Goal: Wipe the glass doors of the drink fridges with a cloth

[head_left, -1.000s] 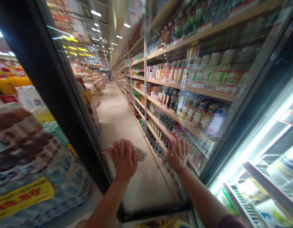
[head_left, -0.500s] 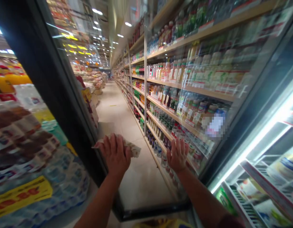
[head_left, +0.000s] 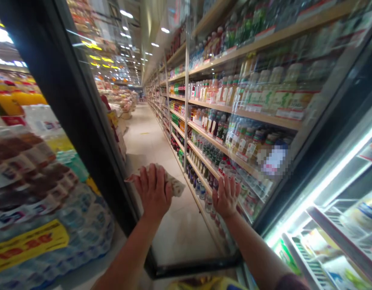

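An open glass fridge door (head_left: 180, 133) with a black frame stands in front of me. My left hand (head_left: 154, 191) presses a pale cloth (head_left: 175, 186) flat against the glass, fingers spread over it. My right hand (head_left: 225, 197) lies flat and open on the same pane, a little to the right, nearest the door's hinged side. Through the glass I see a shop aisle and shelves of bottles (head_left: 222, 133).
The lit fridge interior (head_left: 333, 233) with wire shelves and packaged goods is at the lower right. Stacked bottled water packs (head_left: 68, 225) with a yellow sign stand at the left. The tiled aisle floor (head_left: 146, 141) runs away ahead.
My left hand with the cloth slid left along the glass, then back right and slightly up. My right hand stayed in place on the pane.
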`<state>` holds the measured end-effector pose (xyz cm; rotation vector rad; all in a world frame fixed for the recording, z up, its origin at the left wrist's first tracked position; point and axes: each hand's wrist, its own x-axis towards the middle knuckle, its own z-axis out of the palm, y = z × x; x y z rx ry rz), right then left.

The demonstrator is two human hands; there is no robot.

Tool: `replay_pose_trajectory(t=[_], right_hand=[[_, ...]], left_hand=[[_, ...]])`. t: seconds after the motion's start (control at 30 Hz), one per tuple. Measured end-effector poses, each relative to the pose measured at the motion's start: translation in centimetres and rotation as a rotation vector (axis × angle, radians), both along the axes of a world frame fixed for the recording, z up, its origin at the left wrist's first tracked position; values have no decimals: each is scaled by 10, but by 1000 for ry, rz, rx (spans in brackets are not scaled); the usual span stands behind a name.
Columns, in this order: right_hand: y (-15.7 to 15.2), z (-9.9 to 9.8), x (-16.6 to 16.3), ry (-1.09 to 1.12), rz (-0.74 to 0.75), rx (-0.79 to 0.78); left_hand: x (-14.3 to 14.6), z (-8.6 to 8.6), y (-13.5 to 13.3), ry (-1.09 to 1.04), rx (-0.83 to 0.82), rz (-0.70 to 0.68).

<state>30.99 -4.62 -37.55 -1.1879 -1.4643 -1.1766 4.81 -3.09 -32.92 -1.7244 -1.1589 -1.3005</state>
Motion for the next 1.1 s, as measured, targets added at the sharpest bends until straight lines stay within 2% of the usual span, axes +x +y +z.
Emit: replay_pose_trajectory(t=[0.13, 0.17, 0.2, 0.23, 0.27, 0.4, 0.43, 0.47, 0.5, 0.53, 0.67, 0.7, 0.73, 0.77, 0.8, 0.9, 0.97, 1.0, 1.03, 1.1], right_hand=[[-1, -1, -1, 12, 12, -7], [-1, -1, -1, 14, 13, -11], [-2, -2, -1, 17, 14, -12], [-2, -2, -1, 21, 16, -11], [-2, -2, -1, 22, 19, -10], [-3, 0, 0, 14, 20, 11], [-3, 1, 0, 11, 15, 10], [-3, 1, 0, 10, 10, 5], [-3, 1, 0, 10, 8, 0], [-3, 0, 0, 13, 7, -4], [-3, -2, 1, 23, 13, 0], [-2, -3, 1, 23, 14, 1], [-2, -3, 1, 22, 14, -3], [-2, -3, 1, 22, 14, -5], [-2, -3, 1, 23, 13, -7], [-2, -2, 1, 21, 11, -3], [-2, -1, 1, 10, 10, 2], [-2, -1, 1, 6, 11, 2], [-1, -1, 1, 5, 12, 0], [-1, -1, 0, 9, 14, -1]], left_hand=[[20, -65, -15, 160, -27, -30], [23, -75, -18, 209, -35, -36], [23, -78, -19, 238, -44, -38], [21, -72, -18, 241, -44, -32], [16, -60, -15, 218, -37, -20], [-12, 17, -1, 32, 32, 7], [-16, 28, 1, -4, 43, 9], [-18, 32, 1, -29, 46, 13], [-17, 27, 0, -41, 40, 17], [-14, 14, -2, -44, 24, 20], [6, -72, -17, 64, -91, -33], [8, -87, -19, 134, -110, -61], [6, -94, -19, 176, -118, -70], [2, -93, -17, 196, -113, -73], [-4, -85, -14, 185, -98, -63], [-29, -39, 0, 54, -41, 12], [-41, -20, 5, -12, -28, 62], [-44, -22, 5, -26, -28, 81], [-45, -32, 2, -24, -27, 94], [-42, -72, -7, 22, -25, 108]])
